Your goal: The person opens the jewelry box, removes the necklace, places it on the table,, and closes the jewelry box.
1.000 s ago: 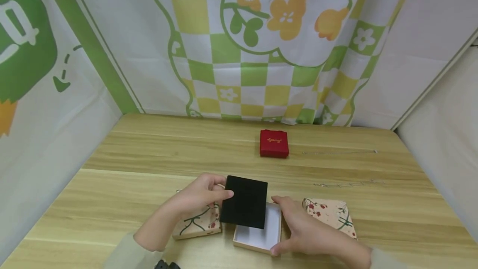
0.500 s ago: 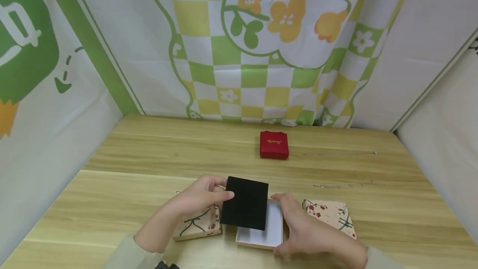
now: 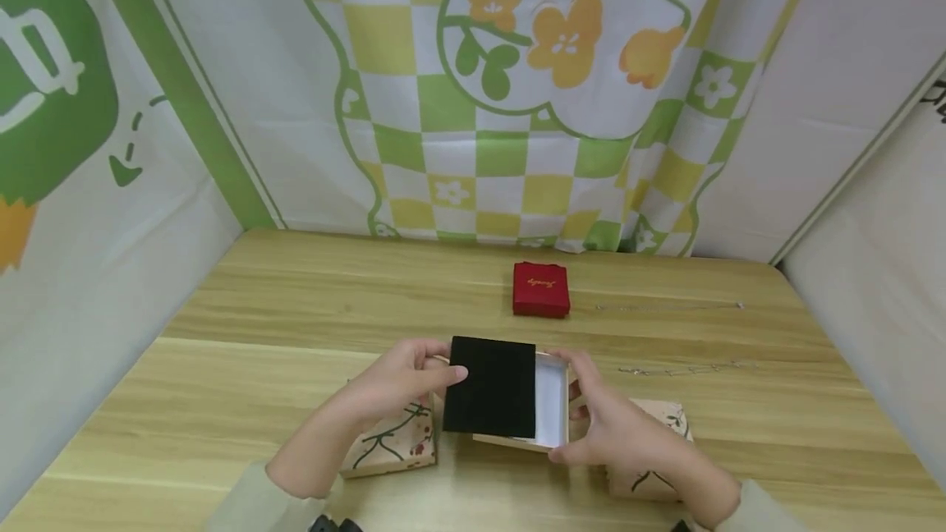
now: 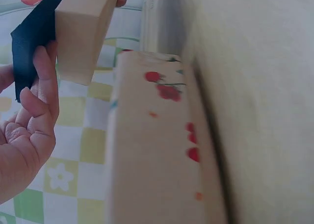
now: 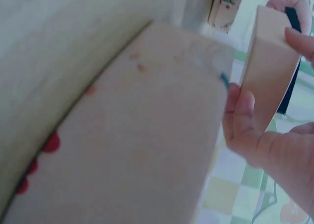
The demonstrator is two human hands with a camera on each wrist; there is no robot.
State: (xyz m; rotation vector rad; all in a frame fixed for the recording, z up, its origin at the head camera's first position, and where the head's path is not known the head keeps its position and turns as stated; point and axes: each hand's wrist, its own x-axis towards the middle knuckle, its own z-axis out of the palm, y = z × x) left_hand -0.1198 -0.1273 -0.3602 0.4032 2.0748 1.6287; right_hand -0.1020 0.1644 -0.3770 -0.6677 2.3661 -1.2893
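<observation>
My left hand (image 3: 406,376) pinches a black square jewelry-box pad (image 3: 489,388) at its left edge, thumb on top. My right hand (image 3: 609,421) grips a shallow cream box base (image 3: 552,405) from the right, thumb at the near corner and fingers round the far side. The pad overlaps most of the base, whose white inside shows along the right. In the left wrist view, the base (image 4: 78,33) is beside the pad (image 4: 32,42), off the table. The right wrist view shows curled fingers under the base (image 5: 270,62).
A floral box (image 3: 395,442) lies beneath my left wrist, another floral box piece (image 3: 643,483) beneath my right forearm. Farther back sit a red jewelry box (image 3: 541,290) and two thin chains, one farther (image 3: 668,307) and one nearer (image 3: 687,369). A patterned curtain (image 3: 502,146) hangs behind the table.
My right hand has moved the box base up and to the right in the head view. The black pad has shifted slightly up and right and turned straighter, still in my left hand.
</observation>
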